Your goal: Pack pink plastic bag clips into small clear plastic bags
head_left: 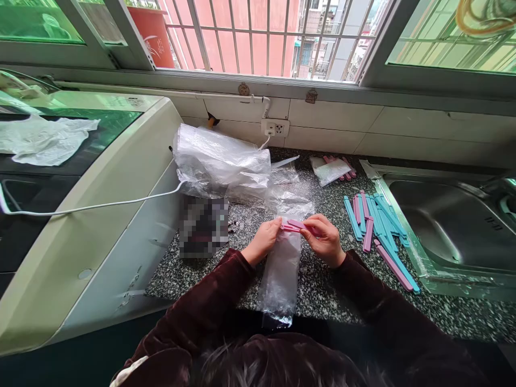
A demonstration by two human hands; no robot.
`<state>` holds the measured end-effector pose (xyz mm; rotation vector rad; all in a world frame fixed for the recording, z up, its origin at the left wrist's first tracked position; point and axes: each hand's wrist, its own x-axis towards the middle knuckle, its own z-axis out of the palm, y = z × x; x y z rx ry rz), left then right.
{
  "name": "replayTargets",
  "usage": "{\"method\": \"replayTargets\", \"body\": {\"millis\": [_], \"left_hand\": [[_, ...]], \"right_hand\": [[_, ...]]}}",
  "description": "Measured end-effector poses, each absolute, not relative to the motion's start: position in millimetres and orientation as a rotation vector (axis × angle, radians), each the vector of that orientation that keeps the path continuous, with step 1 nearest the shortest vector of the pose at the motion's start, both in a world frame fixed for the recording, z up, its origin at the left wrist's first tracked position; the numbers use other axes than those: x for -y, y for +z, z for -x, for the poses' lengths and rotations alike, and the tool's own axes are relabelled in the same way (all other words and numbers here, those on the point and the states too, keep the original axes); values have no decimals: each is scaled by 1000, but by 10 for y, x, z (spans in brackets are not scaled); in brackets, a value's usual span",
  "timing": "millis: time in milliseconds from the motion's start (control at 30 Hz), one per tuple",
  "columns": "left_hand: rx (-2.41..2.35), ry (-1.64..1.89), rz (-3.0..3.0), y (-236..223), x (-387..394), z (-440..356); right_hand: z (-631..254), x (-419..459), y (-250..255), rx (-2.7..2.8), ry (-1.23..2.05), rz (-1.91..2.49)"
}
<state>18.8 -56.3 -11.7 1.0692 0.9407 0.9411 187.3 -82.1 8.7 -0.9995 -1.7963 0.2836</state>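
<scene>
My left hand [264,240] and my right hand [324,239] meet over a speckled granite counter [318,290]. Both pinch pink sticks [294,225] at the mouth of a clear plastic bag [280,277]. The bag hangs down from my fingers toward the counter's front edge. The left hand grips the bag's top edge and the left ends of the sticks. The right hand's fingers are closed on their right ends.
A pile of blue and pink sticks [377,228] lies right of my hands beside a steel sink [447,226]. A filled small bag [332,169] lies further back. A heap of clear plastic bags [221,161] lies behind, by a wall socket [276,128]. A white appliance [100,215] stands on the left.
</scene>
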Motion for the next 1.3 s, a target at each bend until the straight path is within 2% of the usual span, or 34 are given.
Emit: {"method": "replayTargets", "body": {"millis": [1300], "left_hand": [[-989,1074,-885,14,510,-131]], "right_hand": [[-2064,813,101,1558,280,934]]}}
